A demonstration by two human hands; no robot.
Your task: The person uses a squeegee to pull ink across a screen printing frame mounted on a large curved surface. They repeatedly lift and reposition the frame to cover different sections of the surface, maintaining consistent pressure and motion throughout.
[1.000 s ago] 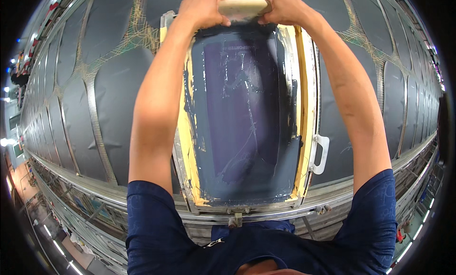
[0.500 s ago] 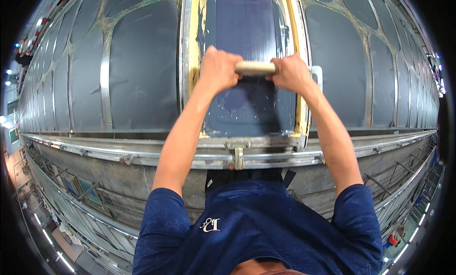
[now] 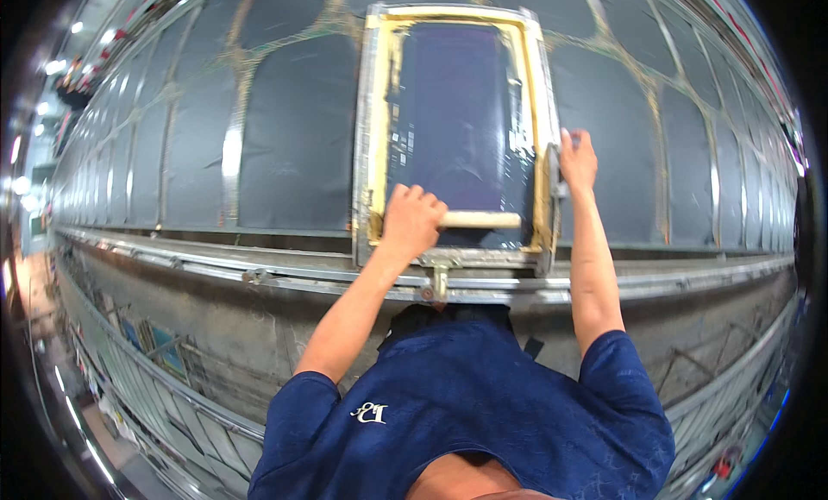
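A wooden-handled squeegee (image 3: 483,219) lies across the near end of a screen-printing frame (image 3: 370,94). My left hand (image 3: 414,221) is closed around the squeegee's left end; the rest of its handle is uncovered. Dark ink coats the mesh (image 3: 457,112) inside the frame's yellow-taped edges. My right hand (image 3: 580,161) is off the squeegee, just outside the frame's right side. Its fingers are loosely curled and a little apart, close beside the side handle (image 3: 555,170). Whether they touch that handle is hard to see.
Dark fabric pieces (image 3: 297,146) lie flat along the long table on both sides of the frame. A metal rail (image 3: 328,286) runs along the near table edge, with a bracket (image 3: 440,280) at the frame's front. Farther left, a person (image 3: 73,93) is at the table.
The squeegee has come toward me to the frame's near end. My right hand has let go of it and moved right, beside the side handle. My left hand still grips it.
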